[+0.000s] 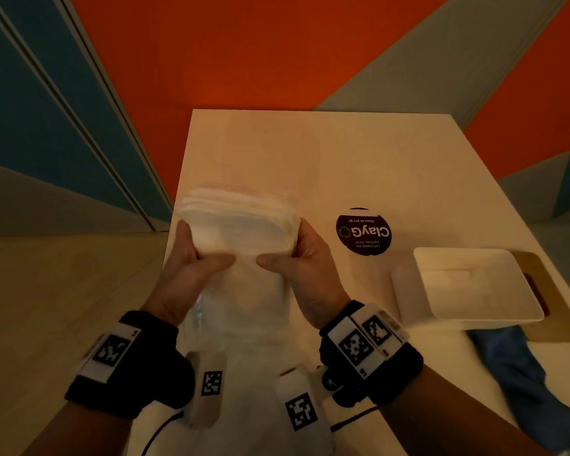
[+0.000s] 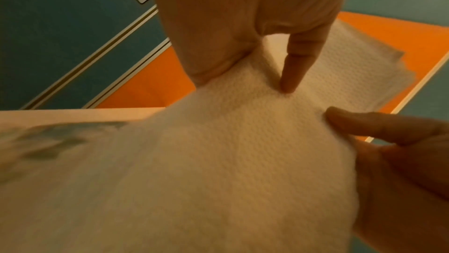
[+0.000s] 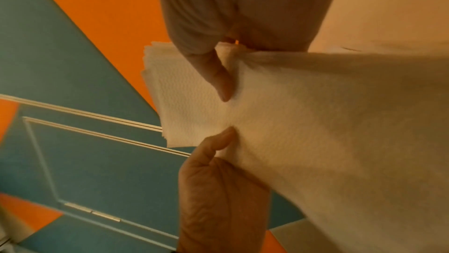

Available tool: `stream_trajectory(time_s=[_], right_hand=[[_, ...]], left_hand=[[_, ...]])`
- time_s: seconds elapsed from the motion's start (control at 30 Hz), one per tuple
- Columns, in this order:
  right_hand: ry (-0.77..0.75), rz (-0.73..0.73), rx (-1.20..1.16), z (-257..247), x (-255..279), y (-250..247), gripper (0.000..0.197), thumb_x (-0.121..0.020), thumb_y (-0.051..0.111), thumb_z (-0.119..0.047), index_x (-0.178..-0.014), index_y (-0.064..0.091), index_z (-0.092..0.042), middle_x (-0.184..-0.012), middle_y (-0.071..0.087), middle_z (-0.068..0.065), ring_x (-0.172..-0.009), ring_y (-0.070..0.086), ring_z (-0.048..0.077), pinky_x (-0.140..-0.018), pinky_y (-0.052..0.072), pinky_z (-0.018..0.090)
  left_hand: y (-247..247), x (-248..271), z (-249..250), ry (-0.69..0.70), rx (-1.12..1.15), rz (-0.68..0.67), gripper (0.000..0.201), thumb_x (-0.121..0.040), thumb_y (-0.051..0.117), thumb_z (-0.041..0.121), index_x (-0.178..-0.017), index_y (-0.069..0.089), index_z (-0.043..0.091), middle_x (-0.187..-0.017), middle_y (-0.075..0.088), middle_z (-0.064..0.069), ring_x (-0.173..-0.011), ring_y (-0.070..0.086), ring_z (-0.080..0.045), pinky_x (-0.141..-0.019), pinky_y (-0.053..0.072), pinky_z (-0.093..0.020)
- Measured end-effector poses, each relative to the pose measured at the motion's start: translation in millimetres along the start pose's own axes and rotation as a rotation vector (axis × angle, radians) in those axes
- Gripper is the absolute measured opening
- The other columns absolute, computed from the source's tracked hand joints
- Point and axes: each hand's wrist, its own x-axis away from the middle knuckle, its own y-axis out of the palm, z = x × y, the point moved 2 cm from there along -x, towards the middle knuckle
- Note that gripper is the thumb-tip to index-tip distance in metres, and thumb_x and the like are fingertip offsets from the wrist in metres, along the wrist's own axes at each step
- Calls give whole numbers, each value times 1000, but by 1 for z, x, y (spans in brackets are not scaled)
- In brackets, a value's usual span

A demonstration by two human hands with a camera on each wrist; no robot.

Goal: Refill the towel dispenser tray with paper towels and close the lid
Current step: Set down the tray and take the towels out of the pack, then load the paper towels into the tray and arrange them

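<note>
Both the left hand and right hand clasp the white paper-towel stack at frame centre, while the open white plastic dispenser tray at right still awaits filling and closing.

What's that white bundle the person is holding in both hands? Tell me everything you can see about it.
It is a stack of paper towels: white, soft, with a fine embossed dimple pattern and slightly uneven layered edges. It is held above the pale table, bowed between the left hand and the right hand, thumbs on the near face, fingers behind. A looser white length hangs from it toward the person. The open white dispenser tray stands apart, to the right.
</note>
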Motion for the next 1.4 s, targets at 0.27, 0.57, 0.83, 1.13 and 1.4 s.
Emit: stream_trajectory(time_s=[0.27, 0.57, 0.83, 1.13, 1.4], right_hand=[[198, -328, -117, -4, 10, -26, 81, -43, 87, -43, -116, 54, -29, -107, 68, -6, -101, 62, 14, -90, 49, 32], [135, 101, -230, 12, 17, -19, 60, -61, 76, -6, -117, 57, -12, -119, 63, 13, -104, 63, 31, -79, 57, 39], [136, 46, -175, -11, 39, -71, 47, -59, 68, -1, -102, 65, -20, -97, 74, 2, -93, 68, 24, -70, 59, 36], [226, 126, 38, -36, 71, -127, 30, -70, 65, -4, -95, 63, -22, -82, 75, -3, -75, 70, 12, -62, 59, 27], [83, 406, 552, -107, 100, -225, 31, -81, 61, 0, -105, 57, -19, -93, 64, -1, -91, 60, 20, -65, 52, 23]], left_hand=[[-10, -2, 53, 38, 479, 54, 34, -69, 59, 16, -102, 66, 17, -110, 67, 0, -110, 60, -20, -101, 44, -40], [35, 12, 13, -164, 651, 98, 81, -47, 69, 17, -125, 50, 6, -114, 64, -5, -108, 61, -22, -85, 55, -33], [6, 10, 38, -205, 246, -132, 64, -31, 83, 48, -88, 73, 21, -79, 76, 4, -72, 71, -9, -52, 57, -22], [61, 2, 13, -407, -100, -174, 24, -71, 63, 15, -94, 63, 23, -64, 74, 9, -60, 69, -7, -50, 57, -24], [179, -6, -6, -242, -264, -208, 42, -80, 60, 2, -114, 46, 21, -108, 60, 0, -93, 59, -13, -75, 52, -27]])
